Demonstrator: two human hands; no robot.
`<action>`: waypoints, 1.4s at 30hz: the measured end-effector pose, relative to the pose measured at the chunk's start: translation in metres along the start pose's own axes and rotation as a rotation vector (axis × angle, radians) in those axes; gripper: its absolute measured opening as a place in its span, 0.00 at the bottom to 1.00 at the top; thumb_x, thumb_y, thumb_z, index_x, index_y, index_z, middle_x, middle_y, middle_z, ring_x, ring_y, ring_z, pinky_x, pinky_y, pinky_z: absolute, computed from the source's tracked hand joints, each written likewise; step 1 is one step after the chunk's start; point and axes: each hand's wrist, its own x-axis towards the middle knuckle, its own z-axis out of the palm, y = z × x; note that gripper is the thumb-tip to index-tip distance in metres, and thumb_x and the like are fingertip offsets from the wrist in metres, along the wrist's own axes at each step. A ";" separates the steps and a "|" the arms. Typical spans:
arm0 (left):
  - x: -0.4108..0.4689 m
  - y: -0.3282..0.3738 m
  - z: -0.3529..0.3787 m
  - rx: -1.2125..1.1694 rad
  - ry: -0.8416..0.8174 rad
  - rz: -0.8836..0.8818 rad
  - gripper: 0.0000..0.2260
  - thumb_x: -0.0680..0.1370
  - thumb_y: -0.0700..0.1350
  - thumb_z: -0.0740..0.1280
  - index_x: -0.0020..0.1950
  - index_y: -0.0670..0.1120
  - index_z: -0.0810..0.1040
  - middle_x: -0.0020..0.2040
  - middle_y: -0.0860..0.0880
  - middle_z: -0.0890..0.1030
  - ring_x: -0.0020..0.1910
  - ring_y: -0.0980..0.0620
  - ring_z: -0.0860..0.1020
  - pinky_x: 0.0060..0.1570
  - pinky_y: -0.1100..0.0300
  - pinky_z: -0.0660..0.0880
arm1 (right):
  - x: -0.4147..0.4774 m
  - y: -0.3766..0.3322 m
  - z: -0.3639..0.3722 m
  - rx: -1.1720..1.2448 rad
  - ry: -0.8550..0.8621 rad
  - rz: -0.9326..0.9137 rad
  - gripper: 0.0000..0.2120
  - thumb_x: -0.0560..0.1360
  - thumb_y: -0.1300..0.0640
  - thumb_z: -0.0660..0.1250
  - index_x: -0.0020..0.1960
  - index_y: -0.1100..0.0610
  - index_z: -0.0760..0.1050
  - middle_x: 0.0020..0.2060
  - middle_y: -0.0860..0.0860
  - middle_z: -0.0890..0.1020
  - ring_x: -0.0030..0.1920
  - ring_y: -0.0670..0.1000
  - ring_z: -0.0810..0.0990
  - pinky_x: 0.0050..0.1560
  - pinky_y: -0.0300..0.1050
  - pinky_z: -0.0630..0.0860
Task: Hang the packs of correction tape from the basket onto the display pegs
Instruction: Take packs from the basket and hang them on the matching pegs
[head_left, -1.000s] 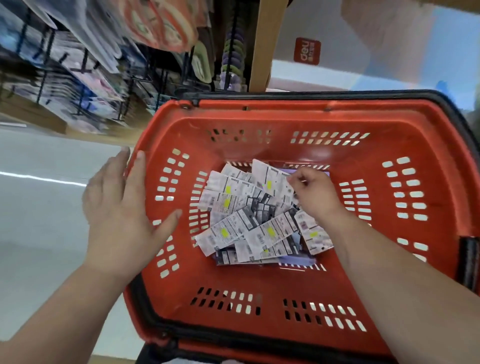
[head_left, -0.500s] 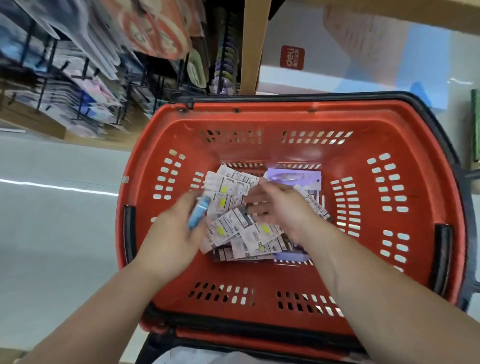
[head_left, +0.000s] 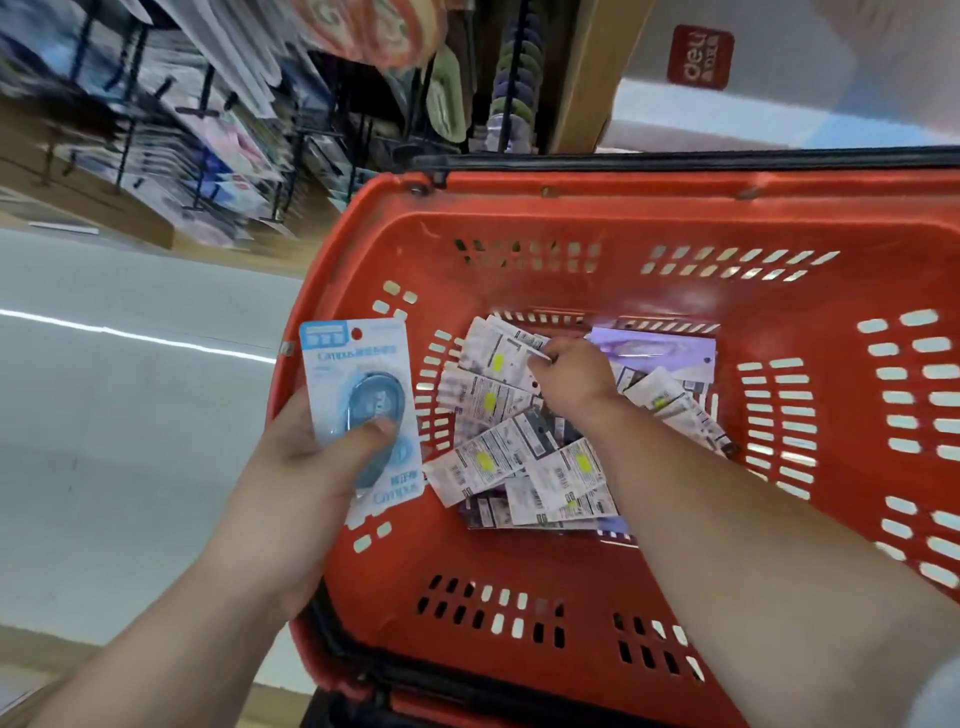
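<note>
A red plastic basket fills the middle of the view, with several correction tape packs lying face down in a heap on its floor. My left hand holds one blue correction tape pack upright over the basket's left rim, thumb pressed on its blister. My right hand reaches into the heap and pinches the top edge of a white pack. A purple pack lies at the back of the heap.
Display pegs loaded with hanging stationery packs run along the upper left. A wooden shelf post stands behind the basket. Pale floor lies to the left. The basket's black handle rests along its far rim.
My left hand went from the basket's rim into the heap, then came out with a blue pack, now raised face up. My right hand stayed in the heap and shifted to another pack.
</note>
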 end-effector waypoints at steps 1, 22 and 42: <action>0.000 0.001 0.002 0.005 0.000 0.009 0.14 0.83 0.39 0.67 0.66 0.52 0.80 0.55 0.48 0.88 0.52 0.43 0.88 0.55 0.42 0.82 | -0.006 -0.003 -0.008 0.078 0.016 0.004 0.06 0.80 0.55 0.66 0.48 0.56 0.79 0.41 0.55 0.81 0.43 0.56 0.79 0.42 0.42 0.72; 0.002 -0.028 0.073 0.294 -0.447 0.188 0.32 0.67 0.41 0.73 0.72 0.53 0.73 0.63 0.52 0.84 0.63 0.55 0.82 0.63 0.58 0.78 | -0.172 -0.008 -0.107 1.474 -0.410 0.402 0.12 0.82 0.64 0.62 0.62 0.68 0.74 0.54 0.69 0.81 0.50 0.63 0.85 0.51 0.49 0.85; 0.045 -0.054 0.059 0.133 -0.134 -0.083 0.15 0.79 0.34 0.71 0.62 0.50 0.78 0.52 0.51 0.89 0.46 0.49 0.88 0.33 0.59 0.82 | -0.054 0.132 -0.062 -0.085 0.000 0.583 0.26 0.77 0.47 0.71 0.69 0.61 0.74 0.62 0.57 0.81 0.57 0.58 0.82 0.49 0.44 0.75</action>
